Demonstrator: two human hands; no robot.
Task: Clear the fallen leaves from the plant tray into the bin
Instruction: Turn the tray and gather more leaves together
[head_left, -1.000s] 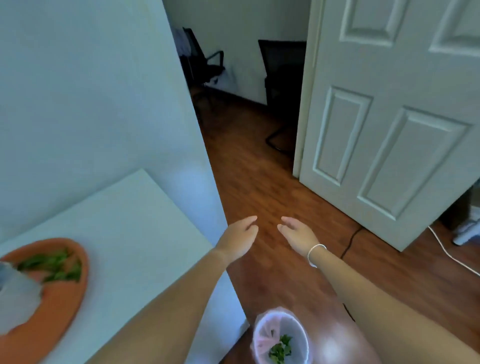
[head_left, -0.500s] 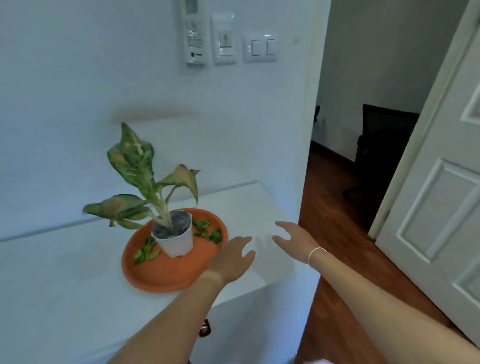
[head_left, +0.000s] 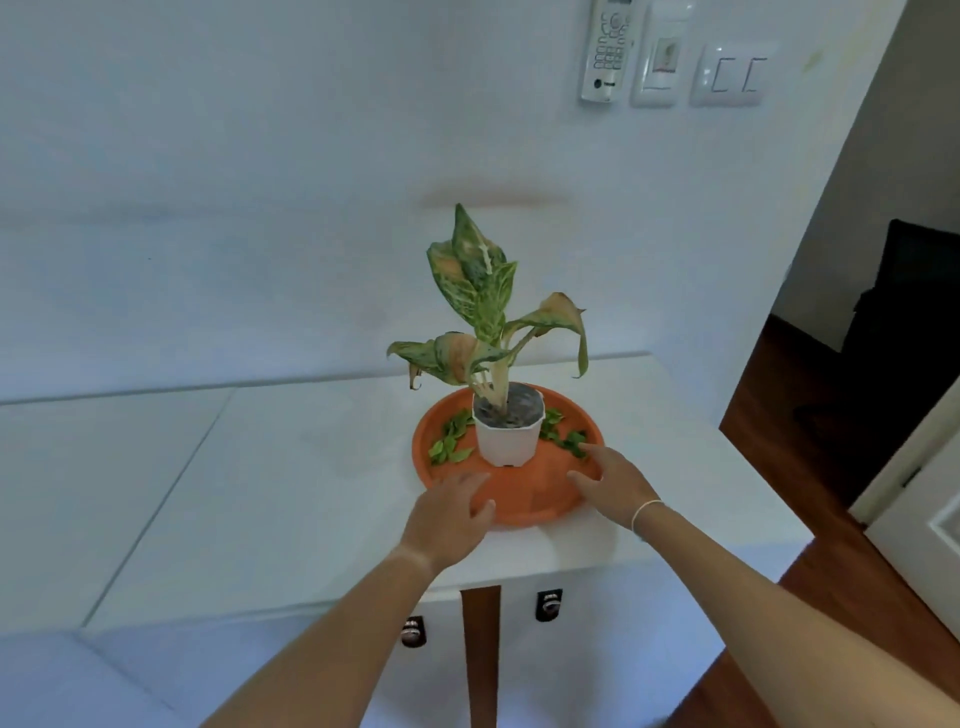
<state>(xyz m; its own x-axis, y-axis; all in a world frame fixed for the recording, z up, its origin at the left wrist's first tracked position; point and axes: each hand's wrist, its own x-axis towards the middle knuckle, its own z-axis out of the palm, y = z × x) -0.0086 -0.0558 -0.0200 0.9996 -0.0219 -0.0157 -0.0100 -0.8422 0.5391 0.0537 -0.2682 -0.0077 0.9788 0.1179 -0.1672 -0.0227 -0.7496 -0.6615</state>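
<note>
An orange round plant tray sits on the white cabinet top. A white pot with a variegated plant stands in its middle. Small green fallen leaves lie in the tray, one cluster left of the pot and another to its right. My left hand hovers over the tray's front left rim, fingers spread, holding nothing. My right hand is over the right side of the tray, fingers apart, its fingertips next to the right leaf cluster. The bin is out of view.
The white cabinet top runs left along the wall; its right edge drops to a wooden floor. Two dark knobs sit on the cabinet front. A remote holder and switches hang on the wall. A white door stands at right.
My view swung from the floor and bin up to the cabinet, and the plant tray is now centred. Both hands moved forward from open air to the tray's front and right side.
</note>
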